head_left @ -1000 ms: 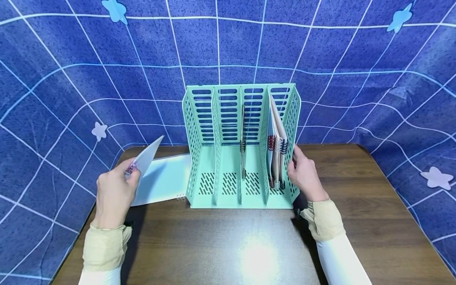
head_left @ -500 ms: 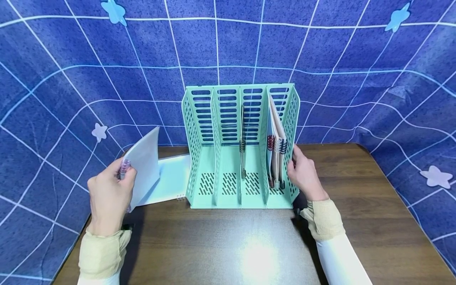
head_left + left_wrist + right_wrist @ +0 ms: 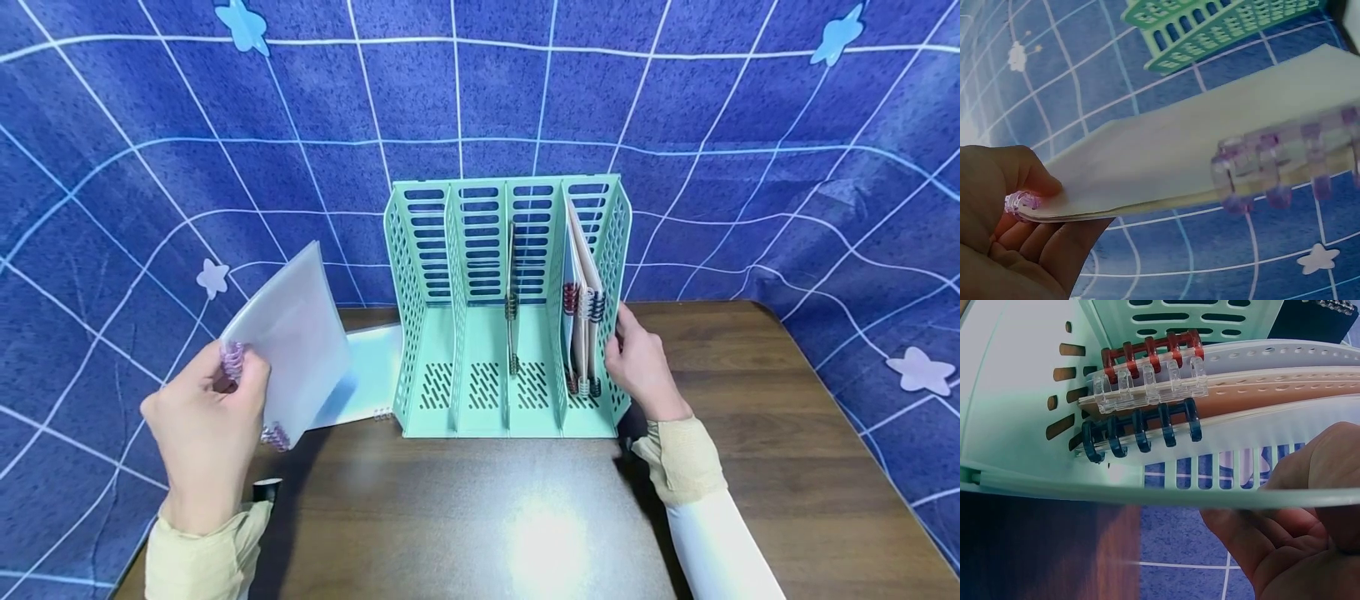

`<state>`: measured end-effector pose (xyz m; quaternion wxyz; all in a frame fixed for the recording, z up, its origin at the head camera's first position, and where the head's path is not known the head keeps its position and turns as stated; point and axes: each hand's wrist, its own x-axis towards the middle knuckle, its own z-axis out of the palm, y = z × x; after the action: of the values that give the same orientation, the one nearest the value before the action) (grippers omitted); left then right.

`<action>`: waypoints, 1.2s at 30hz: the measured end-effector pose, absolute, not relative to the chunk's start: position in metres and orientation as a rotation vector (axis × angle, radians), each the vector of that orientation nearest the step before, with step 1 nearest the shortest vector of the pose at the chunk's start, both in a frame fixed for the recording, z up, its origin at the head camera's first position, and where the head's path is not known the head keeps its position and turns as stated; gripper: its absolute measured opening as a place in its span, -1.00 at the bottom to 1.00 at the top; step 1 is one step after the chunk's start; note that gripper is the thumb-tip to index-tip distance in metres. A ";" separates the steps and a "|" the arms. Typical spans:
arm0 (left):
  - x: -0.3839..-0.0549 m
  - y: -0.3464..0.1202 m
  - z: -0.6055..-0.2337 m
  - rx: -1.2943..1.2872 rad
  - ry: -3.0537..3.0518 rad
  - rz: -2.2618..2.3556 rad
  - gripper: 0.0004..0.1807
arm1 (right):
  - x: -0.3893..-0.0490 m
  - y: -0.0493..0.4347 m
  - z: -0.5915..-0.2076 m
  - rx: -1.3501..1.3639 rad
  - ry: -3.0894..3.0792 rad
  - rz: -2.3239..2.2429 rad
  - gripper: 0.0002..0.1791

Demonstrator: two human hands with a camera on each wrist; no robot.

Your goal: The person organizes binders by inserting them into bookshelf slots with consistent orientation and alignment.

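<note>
My left hand [image 3: 206, 417] pinches a notebook with purple ring binding [image 3: 288, 350] at its bound edge, holding it upright above the table's left side. In the left wrist view the thumb lies on the cover of this notebook [image 3: 1160, 150] and the fingers are beneath. A mint-green file rack [image 3: 531, 429] with upright dividers stands at the middle. My right hand [image 3: 641, 367] grips the rack's right side wall; the right wrist view shows thumb and fingers on either side of its edge. Notebooks with red, clear and dark blue rings [image 3: 1141, 431] stand in the rightmost compartment.
A pale blue notebook [image 3: 371, 375] lies flat on the wooden table [image 3: 450, 517], left of the rack. One thin dark notebook [image 3: 512, 292] with dark rings stands in the rack's third compartment. A blue gridded cloth [image 3: 315, 100] hangs behind.
The left hand has drawn the purple-ringed notebook left and nearer, tilting it up from low over the pale blue notebook until its cover shows. My right hand stays on the rack.
</note>
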<state>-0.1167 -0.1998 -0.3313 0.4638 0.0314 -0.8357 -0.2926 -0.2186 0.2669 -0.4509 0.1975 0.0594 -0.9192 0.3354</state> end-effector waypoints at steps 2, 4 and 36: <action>-0.112 -0.197 -0.327 0.068 -2.032 -0.724 -0.77 | -0.218 0.267 -0.452 0.168 -2.569 0.936 -0.36; -0.109 -0.193 -0.324 0.067 -2.002 -0.751 -0.75 | -0.218 0.266 -0.452 0.167 -2.567 0.938 -0.36; -0.097 -0.135 -0.308 -0.056 -1.909 -1.062 -0.79 | -0.218 0.267 -0.452 0.151 -2.602 0.957 -0.34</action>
<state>-0.0967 -0.1345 -0.3081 0.4601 -0.0227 -0.7755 -0.4316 -0.2179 0.2670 -0.4517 0.1817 0.0533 -0.9216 0.3389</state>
